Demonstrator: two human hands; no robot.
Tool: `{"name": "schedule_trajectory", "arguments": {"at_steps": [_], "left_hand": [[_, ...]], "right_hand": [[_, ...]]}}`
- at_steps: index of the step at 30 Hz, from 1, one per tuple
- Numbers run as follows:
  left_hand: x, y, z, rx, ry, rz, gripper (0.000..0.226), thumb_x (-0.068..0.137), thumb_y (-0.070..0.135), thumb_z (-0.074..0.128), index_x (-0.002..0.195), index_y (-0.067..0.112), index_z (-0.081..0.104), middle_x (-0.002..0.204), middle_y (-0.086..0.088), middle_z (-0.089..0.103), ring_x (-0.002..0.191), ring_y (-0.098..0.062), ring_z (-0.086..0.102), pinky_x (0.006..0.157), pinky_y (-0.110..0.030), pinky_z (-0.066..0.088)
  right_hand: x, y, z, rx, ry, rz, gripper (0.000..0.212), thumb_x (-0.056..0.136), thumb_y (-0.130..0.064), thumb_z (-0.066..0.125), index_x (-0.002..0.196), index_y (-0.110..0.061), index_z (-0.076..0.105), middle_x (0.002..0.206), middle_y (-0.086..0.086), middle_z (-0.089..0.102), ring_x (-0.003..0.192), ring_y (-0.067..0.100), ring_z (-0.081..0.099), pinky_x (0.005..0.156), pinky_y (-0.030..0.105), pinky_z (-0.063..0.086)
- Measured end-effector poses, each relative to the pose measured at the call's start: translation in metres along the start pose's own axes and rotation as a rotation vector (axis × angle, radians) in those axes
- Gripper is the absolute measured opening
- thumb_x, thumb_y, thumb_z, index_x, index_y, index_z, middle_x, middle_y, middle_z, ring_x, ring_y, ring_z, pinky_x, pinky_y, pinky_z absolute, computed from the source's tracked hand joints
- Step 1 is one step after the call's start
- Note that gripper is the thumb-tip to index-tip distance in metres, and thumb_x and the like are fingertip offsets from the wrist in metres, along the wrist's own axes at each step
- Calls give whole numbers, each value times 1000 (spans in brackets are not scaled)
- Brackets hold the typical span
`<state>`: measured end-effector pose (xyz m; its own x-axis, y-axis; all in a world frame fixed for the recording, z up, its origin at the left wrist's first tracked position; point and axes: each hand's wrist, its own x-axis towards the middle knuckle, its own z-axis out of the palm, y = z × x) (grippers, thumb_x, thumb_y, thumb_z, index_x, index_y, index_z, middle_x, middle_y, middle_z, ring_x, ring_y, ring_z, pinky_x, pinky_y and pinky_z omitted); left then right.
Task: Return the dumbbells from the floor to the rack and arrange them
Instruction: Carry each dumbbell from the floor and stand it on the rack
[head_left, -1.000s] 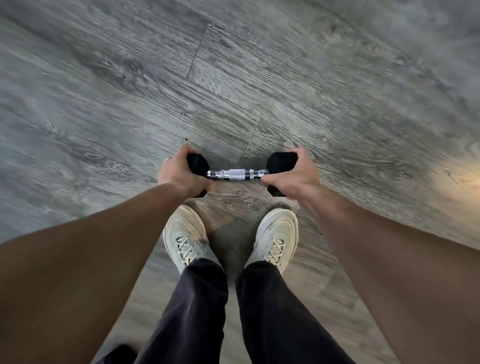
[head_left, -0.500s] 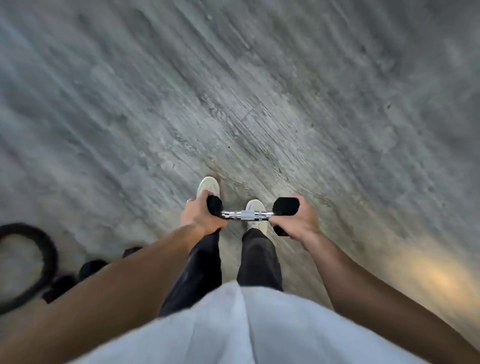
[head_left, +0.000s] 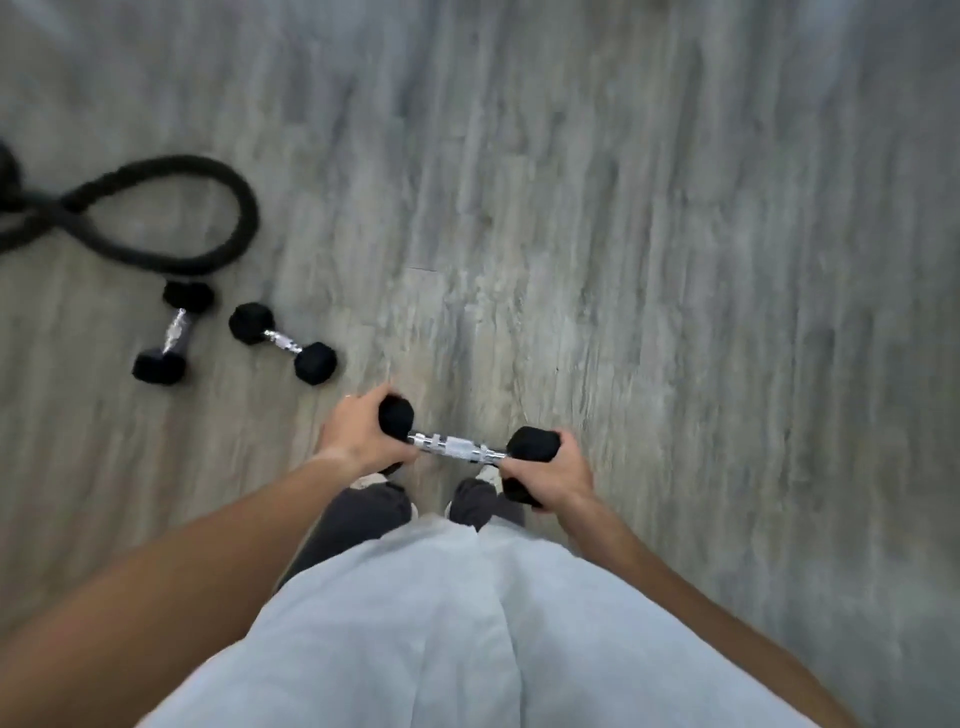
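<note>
Head view: black hex-headed dumbbell with chromed steel handle (head_left: 460, 448) held off the grey wood-grain plank floor (head_left: 675, 260), long axis crosswise to the body; left hand (head_left: 358, 434) wrapped round the left head, right hand (head_left: 556, 475) wrapped round the right head, handle bare between them. Two more black hex dumbbells on the floor ahead-left, one nearer (head_left: 283, 343) and one farther out (head_left: 173, 332), beside a thick black coiled rope (head_left: 208, 218), nearer the left hand. No rack in view; bearing to it not determinable, frame probably motion-blurred.
</note>
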<state>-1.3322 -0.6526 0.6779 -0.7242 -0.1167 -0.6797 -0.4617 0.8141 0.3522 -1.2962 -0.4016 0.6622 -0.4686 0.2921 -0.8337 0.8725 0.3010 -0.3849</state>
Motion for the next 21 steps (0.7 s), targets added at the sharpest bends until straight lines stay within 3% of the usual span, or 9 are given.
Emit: {"name": "schedule_trajectory", "arguments": {"at_steps": [3,6,9,14,21], "left_hand": [[-35,-80,-25,-175,73,-171,72,44,39,89,111,37,64,102,0,66,101,-25,63,85,-33,53],[-65,-156,-40,-321,116,-303,72,39,44,84,109,41,64,97,6,69,94,-21,66,76,-29,51],[-96,-240,-57,-505,162,-436,73,37,40,83,107,43,63,100,6,70,91,-19,63,73,-27,48],[-134,-351,-82,-749,247,-576,70,36,41,81,103,46,60,102,9,68,93,-17,62,73,-26,49],[-155,-463,-134,-1014,430,-728,69,32,45,79,98,46,58,96,13,68,90,-15,63,70,-25,48]], "right_hand": [[-29,-36,60,-185,-91,-90,59,53,-31,91,102,-29,58,99,-3,70,91,19,71,82,45,63],[-60,-63,124,-374,-178,-151,63,53,-32,90,105,-29,56,96,-7,65,89,14,66,83,41,62],[-98,-91,204,-594,-242,-212,71,51,-34,91,112,-23,57,102,-1,67,96,21,69,85,43,62],[-155,-136,330,-885,-321,-319,83,48,-42,87,123,-26,54,112,2,66,101,21,66,88,37,61],[-213,-206,494,-1155,-420,-556,85,42,-48,82,121,-29,56,107,0,67,100,23,68,83,46,63]]}}
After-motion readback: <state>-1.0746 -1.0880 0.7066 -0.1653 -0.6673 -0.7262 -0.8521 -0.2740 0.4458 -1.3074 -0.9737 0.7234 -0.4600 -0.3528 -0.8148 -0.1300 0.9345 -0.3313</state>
